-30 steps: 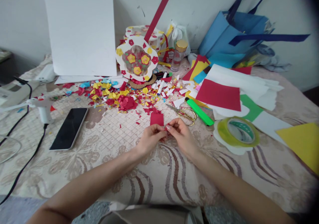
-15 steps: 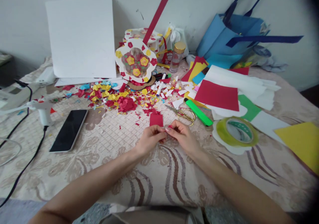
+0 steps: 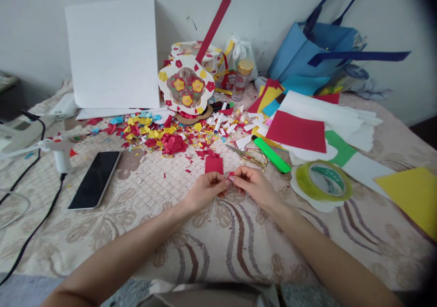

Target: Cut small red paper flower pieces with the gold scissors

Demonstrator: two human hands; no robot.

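Right hand (image 3: 255, 187) has shifted a touch since the earlier frame, its thumb now slightly farther from the left hand (image 3: 207, 192); otherwise hardly any change. Both hands are fingertip to fingertip, just on the near side of the red square (image 3: 214, 165), my landmark.

Fingers: thumb and forefinger closed in a pinch on each hand, small red scrap (image 3: 231, 175) between them. Looks like paper; how much the left fingers grip is hard to tell. Scrap sits just right of the red square and nearer the person. Its shape is mostly hidden.

Progress, judged from how things lie: scrap looks mid-shaping, not finished. Red square lies flat, not folded. Beyond it and to its left: a heap of red pieces (image 3: 174, 144), already cut, plus yellow and blue bits (image 3: 145, 127). Farther beyond, a flower-shaped panel (image 3: 186, 86) stands upright with yellow and red flowers already on it. Red sheet (image 3: 297, 131), well right of the square, appears uncut.

Others, relative to the square: scissors (image 3: 244, 154) near, right side, not held; green cutter (image 3: 273, 155) past them; tape roll (image 3: 305, 180) farther right; phone (image 3: 95, 179) well left; glue gun (image 3: 62, 156) beyond that.
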